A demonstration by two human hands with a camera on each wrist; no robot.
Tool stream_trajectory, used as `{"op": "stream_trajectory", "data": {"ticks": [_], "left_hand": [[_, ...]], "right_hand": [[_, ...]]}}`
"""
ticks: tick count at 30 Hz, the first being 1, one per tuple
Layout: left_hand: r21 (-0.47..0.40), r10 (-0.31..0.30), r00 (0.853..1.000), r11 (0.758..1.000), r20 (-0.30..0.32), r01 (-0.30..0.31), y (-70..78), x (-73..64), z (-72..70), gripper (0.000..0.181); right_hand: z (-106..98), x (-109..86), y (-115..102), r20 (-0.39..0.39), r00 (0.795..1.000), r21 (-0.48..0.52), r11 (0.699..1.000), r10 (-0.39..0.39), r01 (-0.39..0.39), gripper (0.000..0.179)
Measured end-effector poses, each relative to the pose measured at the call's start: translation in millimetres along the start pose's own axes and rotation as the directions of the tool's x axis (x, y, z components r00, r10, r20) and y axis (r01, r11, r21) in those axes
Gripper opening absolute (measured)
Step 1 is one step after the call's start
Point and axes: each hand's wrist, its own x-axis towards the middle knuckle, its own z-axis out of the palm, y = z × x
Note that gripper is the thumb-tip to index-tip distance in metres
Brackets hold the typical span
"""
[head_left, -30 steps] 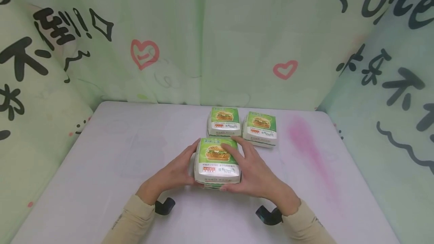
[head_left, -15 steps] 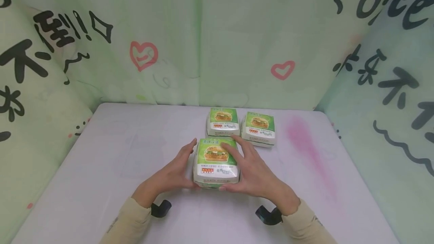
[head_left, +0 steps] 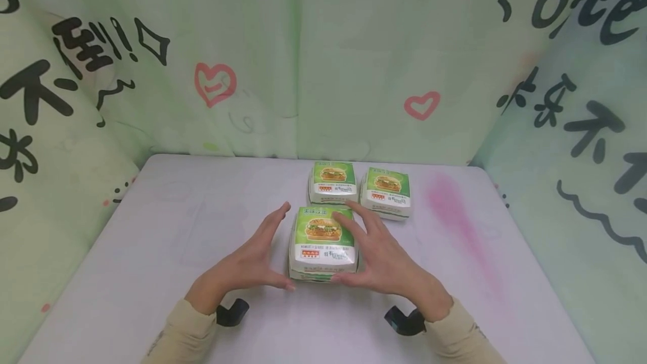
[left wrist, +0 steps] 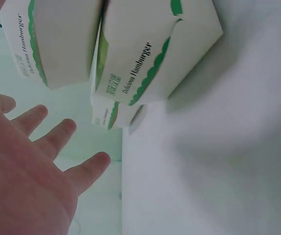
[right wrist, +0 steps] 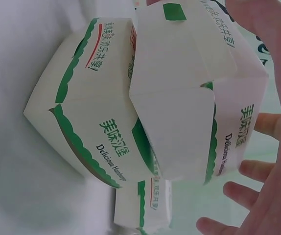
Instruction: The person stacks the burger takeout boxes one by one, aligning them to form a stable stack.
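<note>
Nearest is the left hand (head_left: pixel 247 265), its fingers spread and holding nothing, just beside the upper box (head_left: pixel 323 260). The right hand (head_left: pixel 381 254) lies around the other side with fingers loosely extended, perhaps to steady it; whether they touch, I cannot tell. Under it a lower box (right wrist: pixel 96 134) carries the weight on the table (head_left: pixel 151 274). Behind are a straight box (head_left: pixel 333 181) and a slightly turned box (head_left: pixel 387 192), pictures upward, probably for easy reading; farthest, a green curtain (head_left: pixel 349 60)
</note>
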Motion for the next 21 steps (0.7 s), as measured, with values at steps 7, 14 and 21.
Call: {"op": "stream_trajectory", "data": {"ticks": [7, 14, 21], "left_hand": [[-0.011, 0.04, 0.999, 0.999, 0.004, -0.04, 9.4, 5.1, -1.5, 0.142], [-0.041, 0.058, 0.998, 0.997, 0.01, -0.058, 11.7, 10.8, 0.9, 0.136], [-0.029, 0.084, 0.997, 0.996, 0.0, -0.084, 13.7, 13.6, 0.8, 0.13]], "right_hand": [[-3, -1.8, 2, -0.003, 1.0, 0.027, 1.0, 0.002, -0.002, 0.101], [-11, -2.6, 5, 0.029, 0.998, 0.071, 0.996, 0.053, -0.055, 0.098], [-25, -0.9, 17, 0.029, 0.992, 0.145, 0.982, 0.12, -0.123, 0.087]]}}
